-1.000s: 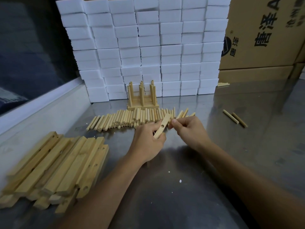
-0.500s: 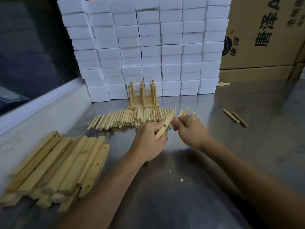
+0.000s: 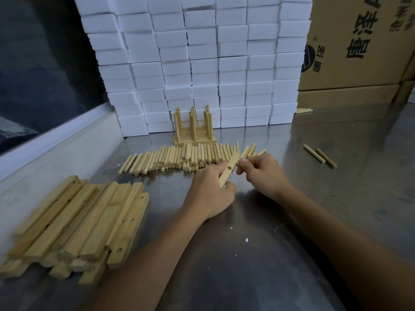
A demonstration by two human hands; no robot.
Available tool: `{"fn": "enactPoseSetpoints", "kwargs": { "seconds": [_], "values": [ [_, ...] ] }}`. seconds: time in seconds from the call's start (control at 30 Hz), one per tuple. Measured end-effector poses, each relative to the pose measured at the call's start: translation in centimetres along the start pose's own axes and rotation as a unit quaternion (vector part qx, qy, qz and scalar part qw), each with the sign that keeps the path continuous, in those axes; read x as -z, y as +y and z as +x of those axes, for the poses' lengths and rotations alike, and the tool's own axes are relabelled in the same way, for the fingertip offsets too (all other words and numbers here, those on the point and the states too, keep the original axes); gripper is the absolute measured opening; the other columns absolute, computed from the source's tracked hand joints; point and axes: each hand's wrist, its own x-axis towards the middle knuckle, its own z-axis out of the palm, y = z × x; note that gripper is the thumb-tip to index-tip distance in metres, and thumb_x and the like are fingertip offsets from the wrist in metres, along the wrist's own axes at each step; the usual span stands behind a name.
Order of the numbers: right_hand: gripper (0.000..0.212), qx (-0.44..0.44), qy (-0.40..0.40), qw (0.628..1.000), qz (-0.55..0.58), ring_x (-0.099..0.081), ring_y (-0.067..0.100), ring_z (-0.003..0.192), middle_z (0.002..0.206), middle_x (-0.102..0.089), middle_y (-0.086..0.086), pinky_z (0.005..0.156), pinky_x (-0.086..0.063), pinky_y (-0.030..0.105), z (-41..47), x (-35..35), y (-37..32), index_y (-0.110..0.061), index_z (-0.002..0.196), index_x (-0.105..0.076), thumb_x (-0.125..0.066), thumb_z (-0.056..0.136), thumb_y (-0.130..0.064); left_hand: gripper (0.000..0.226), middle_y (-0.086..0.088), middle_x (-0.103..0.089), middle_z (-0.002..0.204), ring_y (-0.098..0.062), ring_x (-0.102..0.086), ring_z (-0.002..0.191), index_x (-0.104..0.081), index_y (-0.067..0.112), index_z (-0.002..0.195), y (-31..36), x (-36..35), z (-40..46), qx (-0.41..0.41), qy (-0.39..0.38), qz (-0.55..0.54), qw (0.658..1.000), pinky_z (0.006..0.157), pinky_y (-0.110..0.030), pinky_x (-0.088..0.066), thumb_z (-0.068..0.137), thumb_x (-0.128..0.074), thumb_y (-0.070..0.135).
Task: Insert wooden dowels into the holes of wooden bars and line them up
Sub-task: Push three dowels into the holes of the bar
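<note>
Head view. The left hand (image 3: pixel 210 193) holds a wooden bar (image 3: pixel 229 169) tilted, far end raised; its grip is clamped on the bar's lower end, and one hole shows on the bar's upper face. The right hand (image 3: pixel 262 173) sits just beside the bar's upper end, fingers curled and pinching a dowel (image 3: pixel 243 153) at the near edge of the dowel row; whether the dowel meets the bar cannot be told.

A row of loose dowels (image 3: pixel 179 158) lies on the steel desk (image 3: pixel 247 254) just beyond both hands. Behind it stand finished bars (image 3: pixel 194 140) with dowels upright, lined up against a stack of white foam blocks (image 3: pixel 190 63). A pile of drilled bars (image 3: pixel 78 225) lies to the left, well apart from the hands. Two stray dowels (image 3: pixel 320 156) lie to the right. Cardboard boxes (image 3: pixel 359 52) stand at the far right.
</note>
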Motion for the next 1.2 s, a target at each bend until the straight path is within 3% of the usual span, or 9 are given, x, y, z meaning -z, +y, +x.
{"fn": "enactPoseSetpoints", "kwargs": {
  "seconds": [0.07,0.2,0.37,0.43,0.6,0.7,0.77,1.0,1.2],
  "values": [
    [0.04,0.01,0.016,1.0,0.004,-0.047,0.017,0.054,0.064,-0.06,0.023,0.058,-0.043,0.029,0.0,0.1,-0.1,-0.03,0.066,-0.068,-0.052,0.102,-0.031,0.031,0.002,-0.058,0.066,-0.017,-0.051,0.059,-0.068,0.027,0.11,0.1,-0.3,-0.3,0.012,0.032,0.019,0.999,0.055,-0.037,-0.048,0.082,-0.057,0.018],
    [0.037,0.013,0.037,0.999,-0.007,-0.056,0.009,0.044,0.059,-0.066,0.005,0.049,-0.044,0.023,-0.2,0.4,-0.2,-0.018,0.074,-0.073,-0.055,0.1,-0.036,0.001,0.011,-0.061,0.061,-0.008,-0.057,0.058,-0.067,0.025,0.08,0.0,-0.5,-0.5,0.083,0.092,0.009,0.992,0.053,-0.026,-0.044,0.081,-0.067,0.025],
    [0.057,-0.05,0.096,0.98,0.164,-0.062,0.017,0.048,0.063,-0.07,0.008,0.043,-0.043,0.021,-0.1,1.8,0.1,-0.005,0.084,-0.07,-0.033,0.108,-0.04,0.016,-0.002,-0.066,0.062,-0.024,-0.063,0.055,-0.065,0.019,0.071,-0.6,-0.3,-0.1,0.155,0.112,-0.063,0.98,0.046,-0.036,-0.049,0.087,-0.065,0.019],
    [0.057,-0.076,0.114,0.976,0.168,-0.062,0.017,0.052,0.064,-0.068,0.01,0.048,-0.044,0.024,0.0,2.2,0.7,-0.003,0.084,-0.069,-0.032,0.108,-0.038,0.017,-0.005,-0.067,0.063,-0.023,-0.063,0.045,-0.064,0.019,0.075,-1.0,0.0,0.0,0.196,0.13,-0.143,0.961,0.037,-0.029,-0.046,0.092,-0.061,0.016],
    [0.021,-0.026,0.107,0.988,-0.11,-0.066,0.024,0.09,0.097,-0.072,0.006,0.085,-0.055,0.043,0.2,2.0,2.4,-0.015,0.099,-0.07,-0.052,0.099,-0.025,0.016,-0.008,-0.067,0.079,-0.025,-0.06,0.041,-0.062,0.014,0.09,-1.4,0.7,0.4,0.271,0.147,-0.279,0.909,0.034,-0.024,-0.04,0.1,-0.055,0.025],
    [0.037,0.028,0.012,0.973,-0.228,-0.054,0.027,0.122,0.134,-0.058,0.005,0.102,-0.044,0.045,0.6,1.3,2.5,-0.021,0.134,-0.057,-0.053,0.097,-0.025,0.017,-0.01,-0.062,0.075,-0.02,-0.051,0.037,-0.062,0.009,0.089,-1.7,1.1,0.6,0.301,0.145,-0.322,0.886,0.033,-0.023,-0.032,0.099,-0.055,0.022],
    [0.041,0.028,-0.034,0.956,-0.29,-0.046,0.026,0.131,0.145,-0.05,0.0,0.105,-0.035,0.046,0.7,1.1,2.8,-0.025,0.14,-0.049,-0.048,0.099,-0.03,0.015,-0.011,-0.061,0.072,-0.019,-0.048,0.036,-0.062,0.006,0.091,-1.8,1.2,0.7,0.312,0.144,-0.349,0.872,0.032,-0.022,-0.03,0.098,-0.055,0.018],
    [0.025,0.04,-0.003,0.955,-0.293,-0.057,0.032,0.109,0.122,-0.058,0.008,0.089,-0.048,0.041,0.7,1.6,2.7,-0.017,0.116,-0.07,-0.054,0.097,-0.016,0.01,-0.014,-0.059,0.07,-0.021,-0.046,0.035,-0.06,-0.001,0.089,-2.2,1.2,0.9,0.314,0.143,-0.386,0.856,0.031,-0.022,-0.028,0.093,-0.053,0.005],
    [0.011,0.025,0.011,0.959,-0.281,-0.058,0.028,0.099,0.107,-0.061,0.007,0.083,-0.049,0.04,1.0,2.1,2.7,-0.014,0.1,-0.071,-0.063,0.095,-0.018,0.013,-0.015,-0.065,0.069,-0.02,-0.048,0.039,-0.058,0.002,0.097,-2.2,1.5,1.0,0.304,0.139,-0.426,0.841,0.032,-0.023,-0.029,0.09,-0.05,-0.005]
  ]
}}
